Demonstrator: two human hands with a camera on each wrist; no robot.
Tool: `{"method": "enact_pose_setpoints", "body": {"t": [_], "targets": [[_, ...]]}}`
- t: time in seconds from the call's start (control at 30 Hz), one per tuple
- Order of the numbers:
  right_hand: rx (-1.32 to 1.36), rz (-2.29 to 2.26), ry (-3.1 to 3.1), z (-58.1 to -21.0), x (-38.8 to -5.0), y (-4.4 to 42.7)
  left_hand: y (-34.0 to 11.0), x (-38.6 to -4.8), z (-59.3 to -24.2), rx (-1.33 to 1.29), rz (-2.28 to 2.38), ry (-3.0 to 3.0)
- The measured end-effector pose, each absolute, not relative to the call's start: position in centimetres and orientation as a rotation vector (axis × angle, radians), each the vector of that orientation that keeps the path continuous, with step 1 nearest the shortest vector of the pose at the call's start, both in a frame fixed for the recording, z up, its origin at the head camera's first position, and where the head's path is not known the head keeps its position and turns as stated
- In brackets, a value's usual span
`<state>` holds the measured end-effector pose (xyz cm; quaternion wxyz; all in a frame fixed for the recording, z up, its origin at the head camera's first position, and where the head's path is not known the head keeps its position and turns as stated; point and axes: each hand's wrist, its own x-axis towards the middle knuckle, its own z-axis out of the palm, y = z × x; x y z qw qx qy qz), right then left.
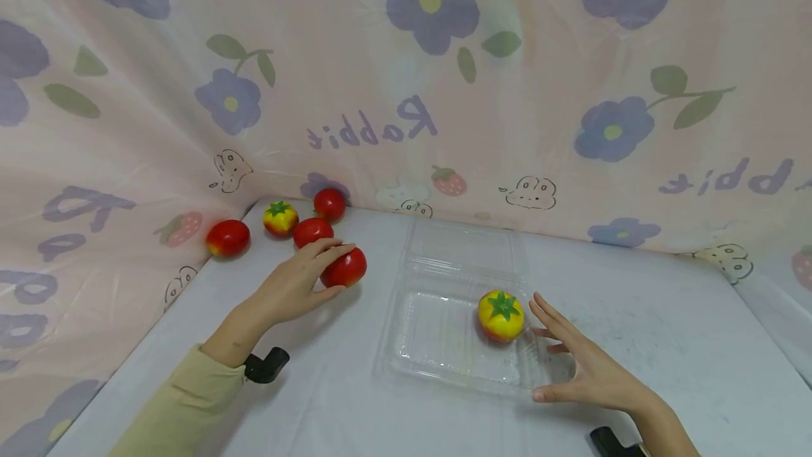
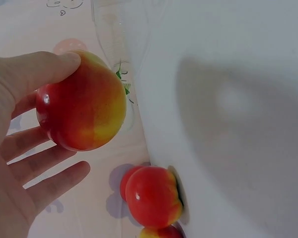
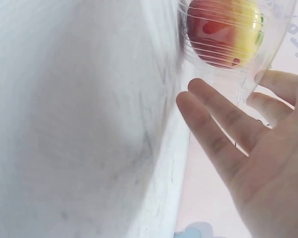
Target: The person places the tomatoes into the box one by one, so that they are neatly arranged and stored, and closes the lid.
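My left hand (image 1: 293, 289) grips a red tomato (image 1: 346, 268) between thumb and fingers, above the table on the left. In the left wrist view this tomato (image 2: 84, 106) shows a yellow side, and its shadow falls on the table apart from it. A clear plastic clamshell box (image 1: 438, 365) lies with its lid folded back. Inside its tray, at the right, sits a yellow tomato (image 1: 501, 316) with a green star-shaped top. My right hand (image 1: 590, 365) is beside the box's right edge, fingers spread and holding nothing; whether they touch the rim I cannot tell.
Behind my left hand stand several more tomatoes: one red (image 1: 228, 239) at the table's left edge, a yellow one (image 1: 280, 219), and two further red ones (image 1: 313, 232). A printed curtain (image 1: 355, 76) rises along the back and left of the white table (image 1: 634, 316).
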<state>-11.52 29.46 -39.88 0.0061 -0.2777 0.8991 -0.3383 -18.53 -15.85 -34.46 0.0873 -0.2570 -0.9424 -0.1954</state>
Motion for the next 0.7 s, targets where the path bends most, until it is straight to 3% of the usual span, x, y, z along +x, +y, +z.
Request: {"method": "enact_pose_setpoints", "body": {"t": [0.7], "targets": [[-0.808,-1.032,2.823,-40.1,-11.6,29.5,-12.8,-19.0,-33.2,-0.854,-0.572,-2.788]]}}
